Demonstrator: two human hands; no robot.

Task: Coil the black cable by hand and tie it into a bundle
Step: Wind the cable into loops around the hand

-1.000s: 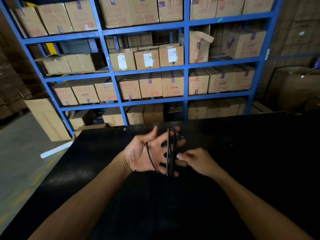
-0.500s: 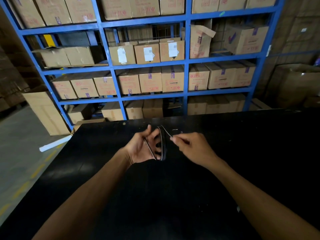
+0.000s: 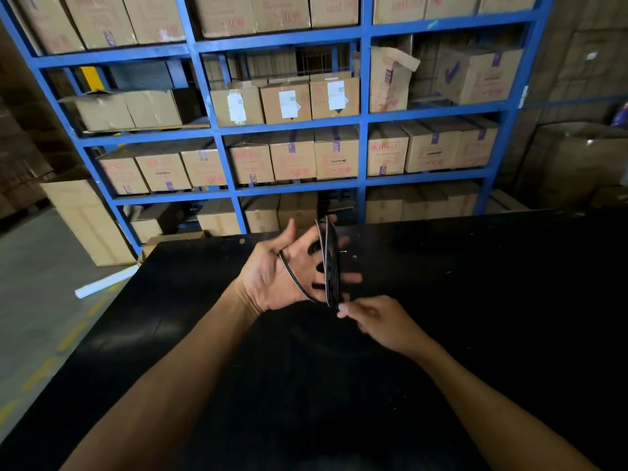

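The left hand (image 3: 272,277) was held up over the black table (image 3: 475,300), palm facing the camera, fingers (image 3: 351,277) spread apart. The black cable (image 3: 332,263) was wound in several loops round those fingers, the stack seen edge-on as a narrow upright oval, w/ one looser loop running diagonally across the palm toward the thumb side. The cable was off the table, carried wholly by the left hand. The right hand (image 3: 380,321) sat just below and to the right of the coil, its fingers together, tips pinched at the coil's lower end; whether they actually clamped a strand or only touched it couldn't be told, since that spot was dark and blurred. Both forearms were bare and reached in from the bottom edge. Behind the table stood a blue shelf rack (image 3: 363,117) packed w/ cardboard boxes (image 3: 334,154), some w/ white labels. A white roll or tube (image 3: 103,282) lay on the concrete floor (image 3: 34,300) at left, near a tall carton.
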